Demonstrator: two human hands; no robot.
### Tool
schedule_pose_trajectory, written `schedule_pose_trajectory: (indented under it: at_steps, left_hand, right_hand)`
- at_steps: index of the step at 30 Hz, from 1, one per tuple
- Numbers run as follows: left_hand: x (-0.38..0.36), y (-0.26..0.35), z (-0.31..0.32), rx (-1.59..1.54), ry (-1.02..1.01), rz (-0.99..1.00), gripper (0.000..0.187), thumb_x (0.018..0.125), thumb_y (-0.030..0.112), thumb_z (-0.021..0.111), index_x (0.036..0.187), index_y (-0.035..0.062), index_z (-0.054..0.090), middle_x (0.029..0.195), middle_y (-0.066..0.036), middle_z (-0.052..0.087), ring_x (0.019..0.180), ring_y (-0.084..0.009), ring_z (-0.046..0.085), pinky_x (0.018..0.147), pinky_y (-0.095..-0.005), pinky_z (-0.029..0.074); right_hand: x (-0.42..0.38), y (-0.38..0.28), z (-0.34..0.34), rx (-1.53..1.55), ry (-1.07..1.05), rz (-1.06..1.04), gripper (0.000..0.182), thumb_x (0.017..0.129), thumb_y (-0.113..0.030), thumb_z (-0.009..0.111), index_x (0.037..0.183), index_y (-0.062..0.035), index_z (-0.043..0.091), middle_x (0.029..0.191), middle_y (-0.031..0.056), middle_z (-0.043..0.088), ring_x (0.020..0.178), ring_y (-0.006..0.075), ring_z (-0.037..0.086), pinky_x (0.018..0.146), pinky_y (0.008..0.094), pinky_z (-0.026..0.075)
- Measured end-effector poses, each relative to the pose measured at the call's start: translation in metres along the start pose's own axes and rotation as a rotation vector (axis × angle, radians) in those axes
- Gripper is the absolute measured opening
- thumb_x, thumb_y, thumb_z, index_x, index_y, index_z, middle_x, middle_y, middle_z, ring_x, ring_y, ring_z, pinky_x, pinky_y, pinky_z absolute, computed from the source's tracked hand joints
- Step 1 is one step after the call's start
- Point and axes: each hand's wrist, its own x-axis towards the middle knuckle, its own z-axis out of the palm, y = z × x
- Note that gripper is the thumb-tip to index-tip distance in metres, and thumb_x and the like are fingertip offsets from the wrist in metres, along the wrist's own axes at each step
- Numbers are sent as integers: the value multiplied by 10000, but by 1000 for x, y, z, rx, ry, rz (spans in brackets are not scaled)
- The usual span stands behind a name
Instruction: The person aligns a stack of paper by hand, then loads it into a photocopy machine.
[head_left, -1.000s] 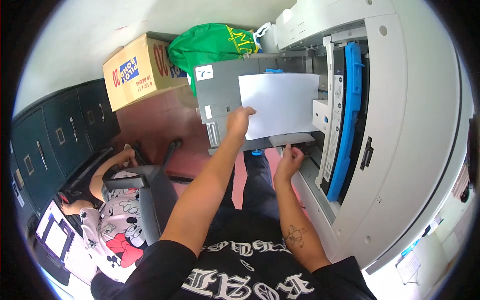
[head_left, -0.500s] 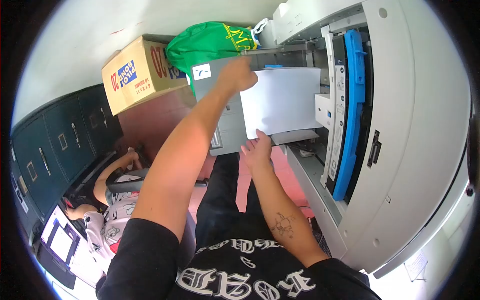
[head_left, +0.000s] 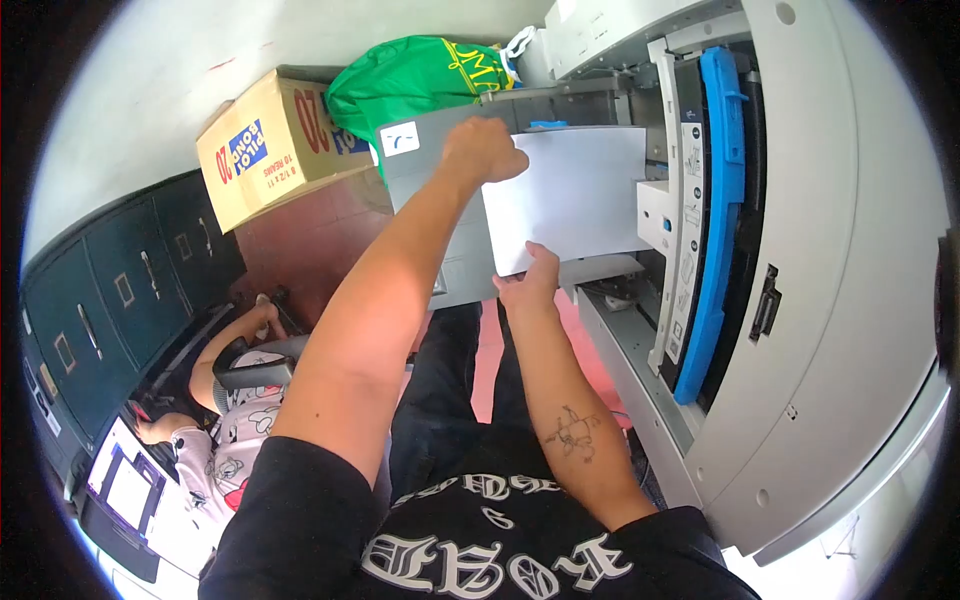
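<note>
A white stack of paper [head_left: 570, 200] lies in the pulled-out paper tray of a large grey copier [head_left: 830, 250]. My left hand [head_left: 484, 152] is closed on the paper's far left corner. At the near left corner my right hand [head_left: 530, 278] pinches the edge, thumb on top and fingers underneath. To the left is the tray's grey front panel [head_left: 400, 175], with a white label on it; my left forearm covers part of it. A long blue part [head_left: 715, 220] runs along the opened side of the copier.
A Pilot Bond paper carton [head_left: 245, 160] and a green bag [head_left: 400, 85] stand beyond the tray. Dark filing cabinets [head_left: 105, 270] line the left wall. A seated person [head_left: 235, 430] is at a lit screen [head_left: 130, 485], lower left.
My right hand has moved up slightly and closed its thumb over the near corner of the paper. My left hand keeps its hold on the far corner.
</note>
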Motion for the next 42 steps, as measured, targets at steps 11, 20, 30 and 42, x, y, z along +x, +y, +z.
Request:
schedule_pose_trajectory:
  at_steps: [11, 20, 30, 42]
  left_hand:
    - [-39, 47, -53, 85, -214, 62, 389, 731, 264, 535, 998, 63, 733, 1089, -156, 693, 1032, -306, 659, 880, -409, 518]
    - [-24, 22, -51, -538, -221, 2, 561, 804, 494, 660, 984, -36, 712, 914, -176, 704, 861, -253, 676, 778, -380, 518]
    - [-95, -48, 74, -1386, -120, -753, 589, 843, 553, 592, 1037, -3, 588, 973, -122, 615, 849, -249, 568, 750, -413, 422]
    - [-80, -21, 92, -1505, -264, -635, 763, 854, 629, 494, 1136, -77, 562, 913, -117, 611, 769, -165, 499, 756, -329, 346]
  right_hand:
    - [-41, -66, 16, -62, -249, 202, 755, 853, -316, 577, 1436, 14, 228, 1459, 230, 288, 1374, 431, 242, 1120, 619, 83]
    - [-93, -103, 46, -150, -333, 22, 979, 869, -281, 565, 1464, 84, -121, 1572, 269, -52, 1464, 408, 32, 1152, 566, 3]
    - [-51, 5, -40, -265, -200, 140, 841, 823, -300, 661, 1456, 40, 225, 1501, 224, 264, 1396, 338, 282, 1098, 533, 245]
    - [-31, -13, -3, -78, -289, 68, 722, 795, -442, 578, 1375, -58, 387, 1472, 172, 326, 1401, 289, 258, 1110, 555, 138]
